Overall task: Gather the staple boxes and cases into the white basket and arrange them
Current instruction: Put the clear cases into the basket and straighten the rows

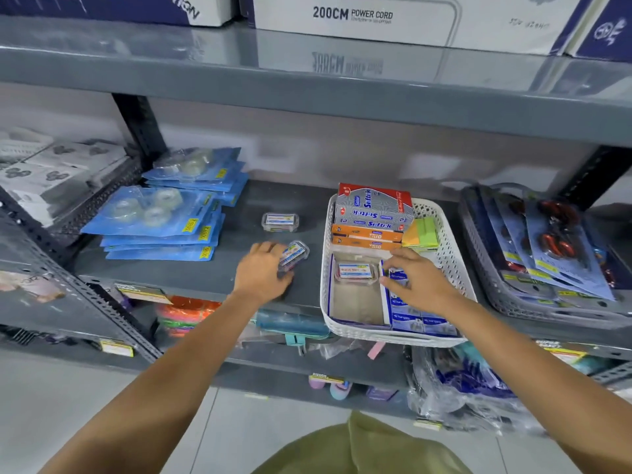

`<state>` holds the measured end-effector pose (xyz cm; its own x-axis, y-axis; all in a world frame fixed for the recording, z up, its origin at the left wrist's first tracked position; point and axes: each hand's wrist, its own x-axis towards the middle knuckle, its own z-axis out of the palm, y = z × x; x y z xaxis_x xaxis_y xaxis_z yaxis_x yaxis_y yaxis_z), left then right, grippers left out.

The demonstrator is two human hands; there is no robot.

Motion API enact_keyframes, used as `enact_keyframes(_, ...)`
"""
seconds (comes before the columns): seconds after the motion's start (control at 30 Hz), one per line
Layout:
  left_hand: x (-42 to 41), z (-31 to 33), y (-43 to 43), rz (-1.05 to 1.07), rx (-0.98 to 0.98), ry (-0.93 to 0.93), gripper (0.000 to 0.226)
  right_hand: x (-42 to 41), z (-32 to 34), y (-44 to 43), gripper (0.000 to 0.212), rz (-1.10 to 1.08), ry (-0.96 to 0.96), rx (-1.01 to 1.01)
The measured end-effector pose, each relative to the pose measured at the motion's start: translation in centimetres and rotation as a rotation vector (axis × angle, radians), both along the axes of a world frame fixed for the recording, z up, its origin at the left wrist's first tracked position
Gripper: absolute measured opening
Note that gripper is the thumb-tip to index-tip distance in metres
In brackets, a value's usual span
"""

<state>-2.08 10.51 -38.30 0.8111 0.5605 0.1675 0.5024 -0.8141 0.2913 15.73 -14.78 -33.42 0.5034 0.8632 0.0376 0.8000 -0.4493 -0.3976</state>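
Observation:
The white basket (444, 241) sits on the grey shelf, right of centre. Inside it, an open cardboard tray (355, 302) holds one clear staple case (355, 271), and blue staple boxes (415, 319) fill the slot beside it. My right hand (415, 280) rests on those blue boxes, fingers curled over one. My left hand (265, 273) grips a second clear staple case (294, 253), tilted, just left of the basket. A third clear case (280, 222) lies flat on the shelf behind it.
Grey and orange boxes (372, 217) and sticky notes (422, 232) fill the basket's back. Blue tape packs (160, 224) are stacked at left. A grey basket of scissors packs (540, 254) stands at right. An upper shelf (307, 83) overhangs.

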Motion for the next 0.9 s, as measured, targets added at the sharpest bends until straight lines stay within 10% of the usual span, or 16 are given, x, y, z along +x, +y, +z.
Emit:
enact_keyframes(0.4,-1.8,-0.6,0.9,0.017,-0.242,-0.235,0.05,-0.6,0.0,0.7,0.008,0.077,0.036,0.16)
enact_keyframes(0.6,-3.4,3.1,-0.1,-0.121,-0.289,-0.46,0.051,-2.2,1.8,2.9,0.033,0.157,0.084,0.344)
enact_keyframes(0.9,-2.1,6.8,-4.5,-0.332,-0.678,-0.516,0.033,-3.9,4.3,4.3,0.024,0.228,0.514,0.412)
